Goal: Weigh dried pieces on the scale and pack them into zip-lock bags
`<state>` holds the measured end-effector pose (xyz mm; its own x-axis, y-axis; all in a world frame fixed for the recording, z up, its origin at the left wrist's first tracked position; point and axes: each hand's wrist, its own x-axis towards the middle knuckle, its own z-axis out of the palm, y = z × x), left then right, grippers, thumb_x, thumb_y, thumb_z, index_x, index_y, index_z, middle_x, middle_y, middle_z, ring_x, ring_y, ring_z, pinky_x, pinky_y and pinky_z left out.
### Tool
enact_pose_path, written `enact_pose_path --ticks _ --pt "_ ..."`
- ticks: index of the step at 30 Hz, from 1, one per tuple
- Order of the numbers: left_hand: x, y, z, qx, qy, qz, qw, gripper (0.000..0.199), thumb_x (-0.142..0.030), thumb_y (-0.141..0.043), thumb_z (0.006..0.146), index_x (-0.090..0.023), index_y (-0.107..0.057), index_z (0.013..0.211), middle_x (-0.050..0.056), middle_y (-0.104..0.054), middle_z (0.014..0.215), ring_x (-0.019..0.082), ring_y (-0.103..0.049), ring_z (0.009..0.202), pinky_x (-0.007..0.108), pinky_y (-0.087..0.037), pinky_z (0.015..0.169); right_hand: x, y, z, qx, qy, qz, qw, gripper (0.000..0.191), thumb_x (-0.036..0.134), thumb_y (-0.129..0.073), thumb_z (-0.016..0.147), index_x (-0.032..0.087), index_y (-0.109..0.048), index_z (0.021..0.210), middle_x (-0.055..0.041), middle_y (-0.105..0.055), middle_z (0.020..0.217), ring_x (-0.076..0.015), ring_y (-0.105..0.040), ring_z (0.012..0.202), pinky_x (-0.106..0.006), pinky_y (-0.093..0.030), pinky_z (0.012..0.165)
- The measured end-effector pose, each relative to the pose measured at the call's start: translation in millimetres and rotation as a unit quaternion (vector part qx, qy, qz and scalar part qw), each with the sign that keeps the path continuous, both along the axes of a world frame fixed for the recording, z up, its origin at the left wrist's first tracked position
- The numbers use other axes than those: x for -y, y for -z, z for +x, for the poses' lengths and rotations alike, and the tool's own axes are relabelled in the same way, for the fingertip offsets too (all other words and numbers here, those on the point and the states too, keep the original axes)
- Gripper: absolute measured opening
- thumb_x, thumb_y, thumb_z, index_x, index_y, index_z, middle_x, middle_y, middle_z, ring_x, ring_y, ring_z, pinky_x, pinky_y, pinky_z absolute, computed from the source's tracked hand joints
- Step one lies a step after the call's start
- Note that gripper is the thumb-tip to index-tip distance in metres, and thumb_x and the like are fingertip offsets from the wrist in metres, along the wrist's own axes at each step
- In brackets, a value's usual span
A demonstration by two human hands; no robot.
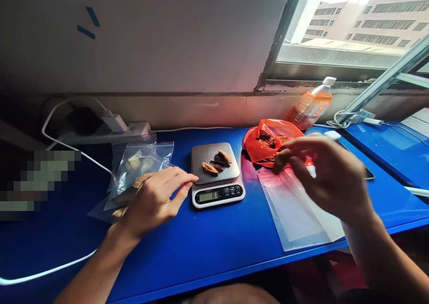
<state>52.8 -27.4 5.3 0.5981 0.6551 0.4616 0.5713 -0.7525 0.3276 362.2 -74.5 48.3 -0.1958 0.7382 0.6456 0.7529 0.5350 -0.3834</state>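
Note:
A digital scale (pixel 217 196) stands on the blue table, its display lit and several brown dried pieces (pixel 210 168) lying on the metal plate. My left hand (pixel 164 190) is at the plate's left edge, thumb and fingers apart, with nothing between them. Over the near side of the red plastic bag (pixel 261 152), my right hand (pixel 325 172) pinches a dark brown piece (pixel 282 158). Dark dried pieces fill the open bag. Flat clear bags (pixel 295 219) lie below my right hand.
Filled zip bags (pixel 134 161) lie left of the scale, partly behind my left hand. A power strip (pixel 137 129) with a white charger (pixel 115 121) is at the back left. An orange drink bottle (pixel 313 105) leans by the wall. White cables cross the left side.

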Motion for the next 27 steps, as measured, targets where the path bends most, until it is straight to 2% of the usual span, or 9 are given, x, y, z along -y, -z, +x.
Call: enact_pose_path --ticks 3,5,9,12,19,23,27 --pt "0.5 0.7 0.4 0.003 0.001 -0.002 1.000 0.019 -0.018 -0.046 0.092 -0.018 -0.064 0.098 0.003 -0.069 0.091 0.015 -0.063 0.084 0.029 -0.049 0.078 -19.4 5.4 -27.3 0.030 -0.092 -0.090 0.991 0.021 0.011 -0.047 0.087 0.025 -0.056 0.100 -0.0016 -0.067 0.077 -0.0180 -0.064 0.081 -0.034 -0.051 0.076" --pt "0.4 0.7 -0.1 0.008 -0.003 -0.002 1.000 0.019 -0.018 -0.046 0.092 -0.017 -0.065 0.097 0.004 -0.069 0.091 0.015 -0.063 0.084 0.029 -0.049 0.078 -40.6 13.7 -36.5 0.037 -0.122 -0.127 0.984 0.022 0.007 -0.046 0.084 0.022 -0.056 0.097 -0.0012 -0.068 0.077 -0.0159 -0.063 0.078 -0.031 -0.049 0.075" --pt "-1.0 0.6 -3.1 0.017 -0.017 -0.007 1.000 0.020 -0.019 -0.046 0.092 -0.017 -0.065 0.096 0.004 -0.069 0.090 0.016 -0.063 0.084 0.029 -0.049 0.078 -77.3 29.6 -33.7 0.053 -0.116 -0.169 0.977 0.030 0.001 -0.044 0.078 0.018 -0.056 0.100 -0.0003 -0.067 0.076 -0.0134 -0.061 0.073 -0.027 -0.045 0.075" --pt "-2.3 1.3 -5.0 0.010 -0.018 -0.009 1.000 0.020 -0.019 -0.046 0.092 -0.018 -0.065 0.097 0.004 -0.068 0.090 0.015 -0.063 0.084 0.029 -0.049 0.078 -93.3 37.4 -26.8 0.089 -0.090 -0.188 0.974 0.030 0.000 -0.044 0.077 0.016 -0.057 0.099 -0.0013 -0.067 0.075 -0.0131 -0.059 0.067 -0.025 -0.043 0.068" --pt "-3.5 2.8 -3.1 -0.010 -0.016 -0.009 1.000 0.021 -0.018 -0.045 0.093 -0.018 -0.065 0.096 0.003 -0.068 0.090 0.014 -0.062 0.082 0.027 -0.048 0.077 -119.6 53.7 -40.4 0.088 -0.144 -0.225 0.960 0.029 0.000 -0.048 0.076 0.016 -0.060 0.097 -0.0004 -0.067 0.076 -0.0120 -0.059 0.069 -0.021 -0.042 0.064" --pt "-4.1 2.6 -3.5 0.001 -0.027 -0.017 0.999 0.022 -0.019 -0.044 0.093 -0.017 -0.066 0.096 0.003 -0.068 0.088 0.014 -0.063 0.081 0.027 -0.049 0.076 -125.8 60.6 -49.1 0.069 -0.149 -0.221 0.961 0.024 0.002 -0.050 0.077 0.015 -0.061 0.094 -0.0029 -0.065 0.083 -0.0113 -0.057 0.069 -0.021 -0.042 0.061" --pt "-4.9 3.8 -3.7 -0.010 -0.028 -0.020 0.999 0.023 -0.022 -0.044 0.093 -0.018 -0.066 0.096 0.003 -0.069 0.089 0.014 -0.063 0.082 0.027 -0.049 0.076 -112.6 47.9 -41.5 0.011 -0.129 -0.116 0.985 0.012 0.012 -0.052 0.083 0.016 -0.061 0.090 -0.0045 -0.064 0.087 -0.0113 -0.056 0.069 -0.022 -0.044 0.062"
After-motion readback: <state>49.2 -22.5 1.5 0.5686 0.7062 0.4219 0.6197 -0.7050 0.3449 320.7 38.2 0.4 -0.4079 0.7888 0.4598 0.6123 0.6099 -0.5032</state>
